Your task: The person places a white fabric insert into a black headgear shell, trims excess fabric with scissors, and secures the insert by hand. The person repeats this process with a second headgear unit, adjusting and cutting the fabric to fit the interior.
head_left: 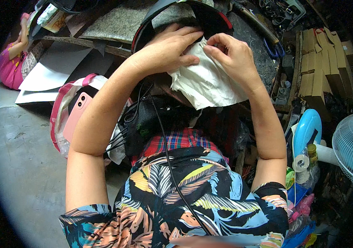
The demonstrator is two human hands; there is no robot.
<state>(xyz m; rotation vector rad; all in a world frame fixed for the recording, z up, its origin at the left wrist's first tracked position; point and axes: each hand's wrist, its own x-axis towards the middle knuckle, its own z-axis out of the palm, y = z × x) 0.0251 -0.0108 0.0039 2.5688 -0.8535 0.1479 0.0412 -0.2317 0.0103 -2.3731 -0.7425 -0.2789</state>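
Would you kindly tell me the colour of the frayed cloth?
The cloth is off-white, showing best in the head view.

The white cloth (211, 84) looks thin and dull, with a frayed, stringy edge, and the patterned shirt (176, 186) looks like soft cloth too. The pink phone (75, 118) is smooth and a bit shiny, and the blue fan base (317, 120) looks like smooth, shiny plastic. The brown boxes (325, 62) look like dull cardboard, while the grey slab (110, 27) looks rough and speckled.
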